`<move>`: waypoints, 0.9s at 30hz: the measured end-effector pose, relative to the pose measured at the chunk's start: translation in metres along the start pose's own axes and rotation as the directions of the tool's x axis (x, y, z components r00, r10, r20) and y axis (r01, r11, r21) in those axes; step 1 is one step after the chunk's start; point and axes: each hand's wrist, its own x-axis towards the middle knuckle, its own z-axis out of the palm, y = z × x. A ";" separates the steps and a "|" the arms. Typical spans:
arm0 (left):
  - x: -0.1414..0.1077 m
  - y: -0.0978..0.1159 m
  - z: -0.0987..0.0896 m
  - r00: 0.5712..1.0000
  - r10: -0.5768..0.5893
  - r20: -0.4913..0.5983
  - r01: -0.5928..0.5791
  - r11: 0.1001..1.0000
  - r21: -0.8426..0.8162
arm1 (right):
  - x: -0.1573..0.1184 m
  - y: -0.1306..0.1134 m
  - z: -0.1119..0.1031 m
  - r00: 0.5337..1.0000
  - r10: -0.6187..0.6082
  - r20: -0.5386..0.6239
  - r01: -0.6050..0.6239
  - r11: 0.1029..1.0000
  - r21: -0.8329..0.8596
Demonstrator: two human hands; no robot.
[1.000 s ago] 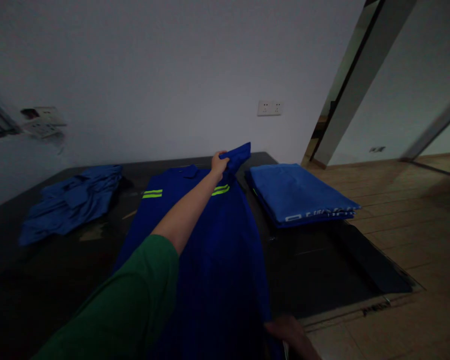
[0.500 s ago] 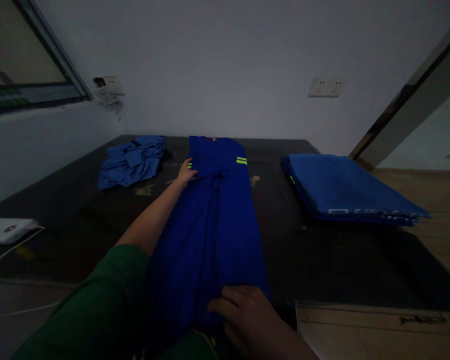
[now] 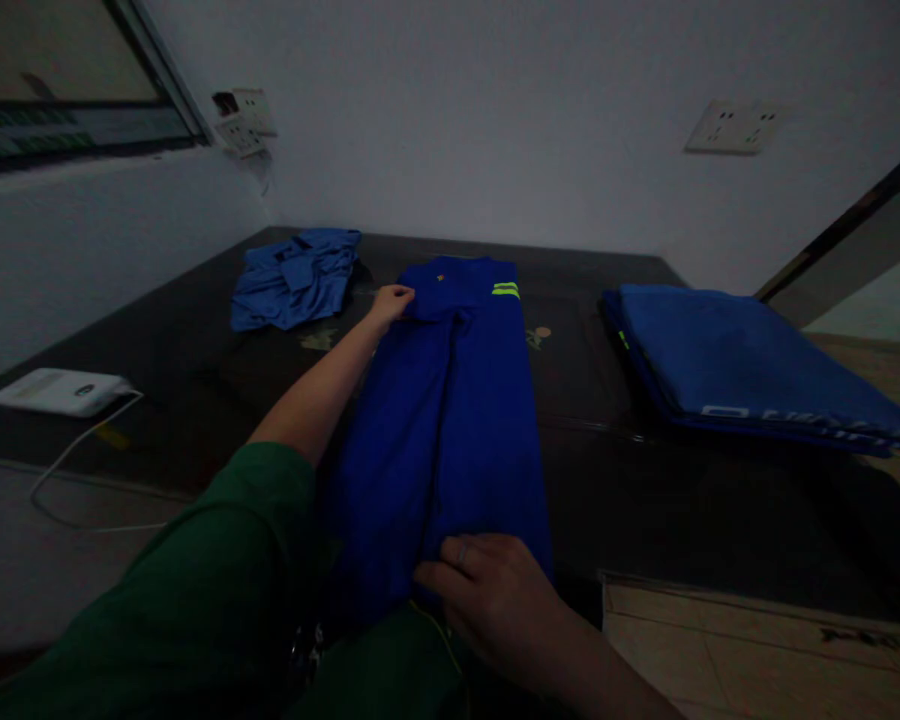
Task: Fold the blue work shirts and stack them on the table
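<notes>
A dark blue garment (image 3: 487,420) with yellow-green stripes lies lengthwise over the dark table, its far end near the wall. My left hand (image 3: 392,303) pinches its left edge near the far end. At the near end, my right hand (image 3: 491,595) grips the cloth with curled fingers, a ring on one of them. The fingertips of the right hand are partly hidden in the fabric.
A crumpled blue cloth (image 3: 296,278) lies at the back left of the table (image 3: 577,480). On the right sits a stack of folded blue garments (image 3: 750,355). A white device (image 3: 60,391) with a cable rests at the left edge.
The view has shifted. The garment's far part has changed shape, its left edge now drawn in, and my left hand has moved from lying on the edge to pinching it.
</notes>
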 end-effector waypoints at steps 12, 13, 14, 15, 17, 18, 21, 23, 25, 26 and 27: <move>-0.202 0.024 -0.045 0.648 0.372 0.665 -0.639 0.741 0.208 | -0.012 0.020 -0.012 0.918 0.313 -0.243 -0.174 0.869 0.464; -0.217 0.023 -0.045 0.650 0.339 0.680 -0.628 0.744 0.230 | -0.012 0.020 -0.015 0.899 0.327 -0.293 -0.172 0.877 0.449; -0.229 0.020 -0.044 0.664 0.307 0.682 -0.613 0.745 0.261 | -0.013 0.019 -0.019 0.884 0.324 -0.336 -0.165 0.890 0.426; -0.236 0.016 -0.042 0.682 0.283 0.674 -0.599 0.745 0.293 | -0.013 0.017 -0.023 0.873 0.308 -0.378 -0.148 0.906 0.397; -0.241 0.008 -0.038 0.722 0.267 0.638 -0.576 0.743 0.341 | -0.011 0.012 -0.031 0.863 0.253 -0.437 -0.110 0.939 0.327; -0.240 0.004 -0.036 0.734 0.268 0.624 -0.571 0.740 0.355 | -0.009 0.009 -0.034 0.873 0.212 -0.440 -0.089 0.955 0.284; -0.234 -0.001 -0.033 0.729 0.262 0.632 -0.583 0.722 0.373 | -0.002 0.000 -0.031 0.941 0.031 -0.337 0.019 0.990 0.143; -0.232 0.000 -0.033 0.715 0.243 0.656 -0.597 0.701 0.390 | 0.003 -0.005 -0.021 0.979 -0.090 -0.181 0.102 0.993 0.057; -0.232 0.003 -0.033 0.710 0.212 0.671 -0.602 0.677 0.423 | 0.005 -0.008 -0.009 0.990 -0.142 0.004 0.142 0.990 -0.021; -0.233 0.004 -0.033 0.711 0.195 0.675 -0.602 0.665 0.442 | 0.005 -0.009 -0.003 0.985 -0.142 0.094 0.148 0.987 -0.057; -0.234 0.006 -0.033 0.714 0.182 0.676 -0.601 0.654 0.460 | 0.005 -0.009 0.003 0.976 -0.134 0.171 0.151 0.985 -0.090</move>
